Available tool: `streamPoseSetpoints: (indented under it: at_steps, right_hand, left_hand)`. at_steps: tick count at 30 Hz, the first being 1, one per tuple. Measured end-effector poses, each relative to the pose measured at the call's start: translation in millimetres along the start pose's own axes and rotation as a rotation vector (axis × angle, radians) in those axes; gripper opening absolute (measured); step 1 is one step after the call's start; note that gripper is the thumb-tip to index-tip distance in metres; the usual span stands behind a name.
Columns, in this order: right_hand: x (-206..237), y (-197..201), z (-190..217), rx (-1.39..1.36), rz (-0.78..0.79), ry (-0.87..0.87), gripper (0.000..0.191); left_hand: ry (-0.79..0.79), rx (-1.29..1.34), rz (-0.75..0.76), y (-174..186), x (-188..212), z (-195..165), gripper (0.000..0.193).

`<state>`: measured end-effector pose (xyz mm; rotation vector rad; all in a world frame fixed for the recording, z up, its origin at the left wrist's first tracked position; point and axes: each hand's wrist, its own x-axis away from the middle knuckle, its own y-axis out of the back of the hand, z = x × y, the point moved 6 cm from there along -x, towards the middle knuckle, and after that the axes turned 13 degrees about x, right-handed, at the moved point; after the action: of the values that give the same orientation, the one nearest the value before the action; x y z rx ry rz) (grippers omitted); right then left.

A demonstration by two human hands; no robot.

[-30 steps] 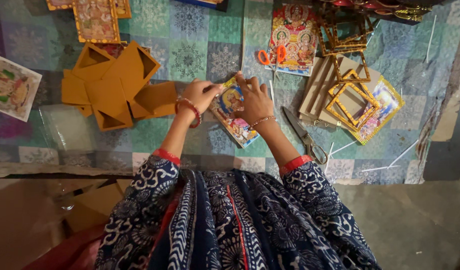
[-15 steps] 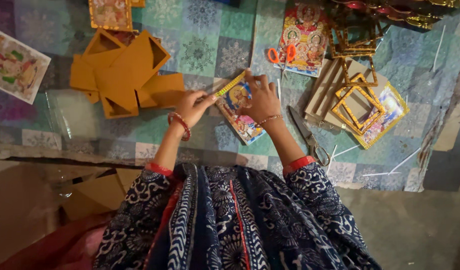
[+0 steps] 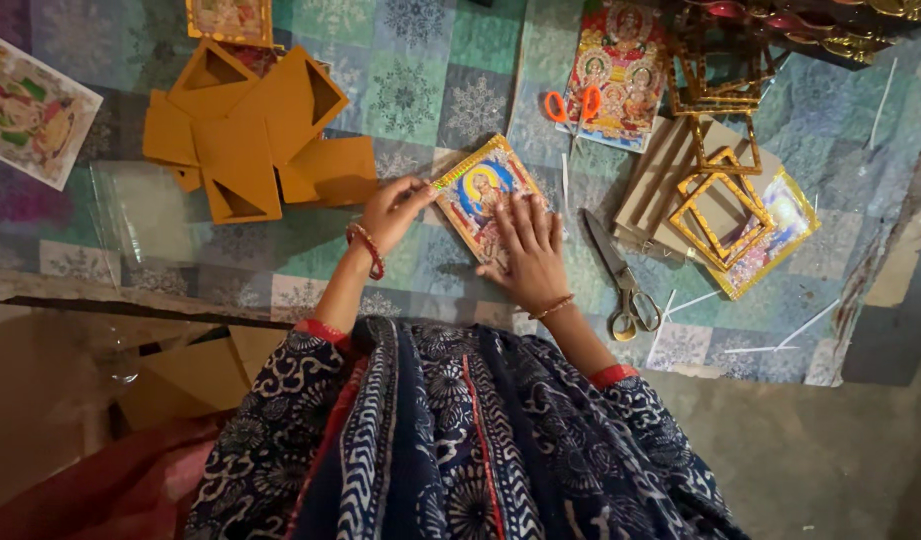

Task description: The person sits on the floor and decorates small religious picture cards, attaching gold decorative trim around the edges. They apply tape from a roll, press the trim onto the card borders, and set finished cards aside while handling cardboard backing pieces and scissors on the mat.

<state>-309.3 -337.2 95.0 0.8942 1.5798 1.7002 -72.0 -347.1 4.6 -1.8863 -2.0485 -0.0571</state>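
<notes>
A small colourful picture [image 3: 478,190] with a yellow border lies on the patterned quilt [image 3: 421,90] in front of me. My left hand [image 3: 393,208] pinches its left corner between thumb and fingers. My right hand [image 3: 529,250] rests flat on the picture's lower right part, fingers spread, pressing it down. Both wrists wear bangles.
A heap of orange card backings [image 3: 256,135] lies to the left. Metal scissors [image 3: 621,275] lie right of my right hand, orange-handled scissors [image 3: 571,103] on a large print further back. Gold frames [image 3: 726,200] and boards sit at the right. Another print [image 3: 31,108] lies far left.
The picture has been laid flatter on the quilt. My right hand went from gripping its upper edge to pressing flat on it, while my left hand shifted to the left corner.
</notes>
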Motion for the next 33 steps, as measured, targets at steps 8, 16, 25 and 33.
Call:
streamPoseSetpoints:
  at_steps: [8, 16, 25, 33]
  right_hand:
    - [-60, 18, -4, -0.063, -0.066, -0.013, 0.091]
    - [-86, 18, 7, -0.148, -0.058, 0.072, 0.091]
    - [-83, 5, -1, -0.171, -0.048, 0.038, 0.092]
    - [-80, 7, 9, -0.079, -0.031, 0.07, 0.095]
  left_hand:
    - [0.021, -0.038, 0.019, -5, 6, -4, 0.025]
    - [-0.138, -0.071, 0.07, -7, 7, -19, 0.025]
    - [-0.041, -0.094, 0.01, -2, 10, -11, 0.026]
    - [-0.094, -0.1, -0.006, -1, 10, -13, 0.026]
